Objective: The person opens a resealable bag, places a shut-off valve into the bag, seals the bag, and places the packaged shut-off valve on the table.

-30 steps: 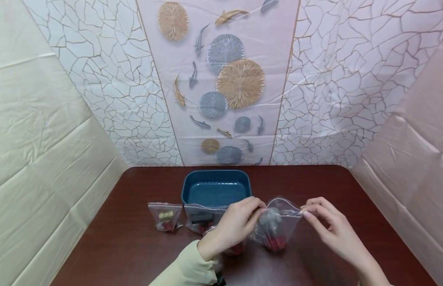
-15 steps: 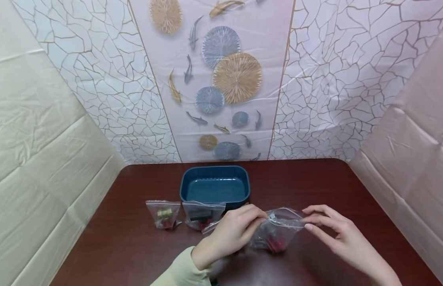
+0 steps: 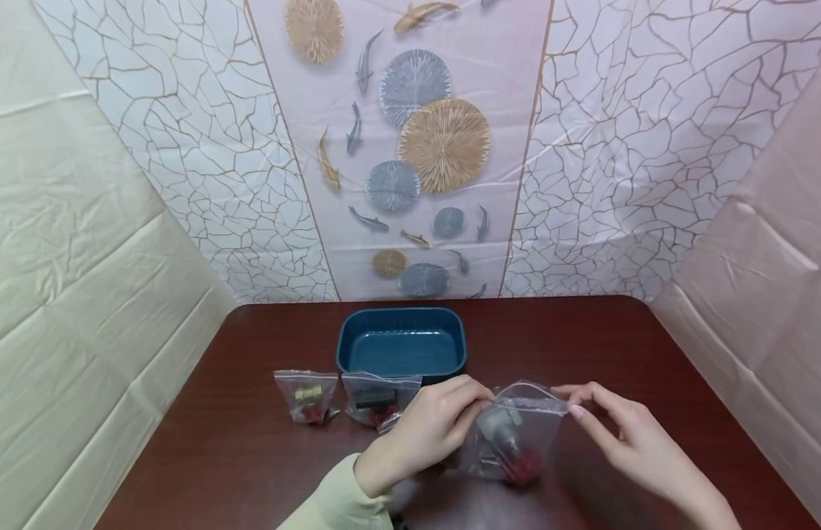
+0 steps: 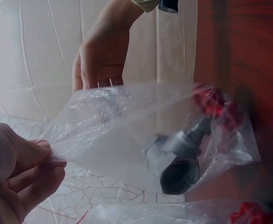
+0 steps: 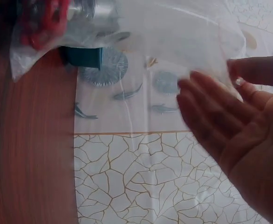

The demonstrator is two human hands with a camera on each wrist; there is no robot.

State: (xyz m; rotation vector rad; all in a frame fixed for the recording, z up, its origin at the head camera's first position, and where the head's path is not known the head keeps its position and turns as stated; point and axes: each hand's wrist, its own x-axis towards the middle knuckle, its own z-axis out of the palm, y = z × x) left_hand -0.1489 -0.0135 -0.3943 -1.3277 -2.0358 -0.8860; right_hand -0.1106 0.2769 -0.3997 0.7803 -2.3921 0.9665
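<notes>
A clear zip bag [image 3: 548,434] is stretched upright between the two hands at the right of the table. Inside it lies a grey valve [image 3: 499,425] with a red handle [image 3: 524,467] at the bottom. My left hand [image 3: 425,423] pinches the bag's left top corner, and its thumb and finger also show in the left wrist view. At the right top corner, my right hand [image 3: 632,434] pinches the edge between thumb and fingers. In the right wrist view, the other fingers [image 5: 220,105] spread along the plastic. Between the corners the bag's mouth bows apart.
A blue-green rectangular basin [image 3: 344,346] stands at the back middle. In front of it are a small zip bag [image 3: 291,386] with a brass fitting and another zip bag [image 3: 403,390] with a black and red part. Another bag with a red piece [image 4: 250,214] shows beside the held one.
The bag dips and its mouth tilts, then it is drawn taut and upright again. The valve inside shows more plainly now. Both hands keep to the top corners.
</notes>
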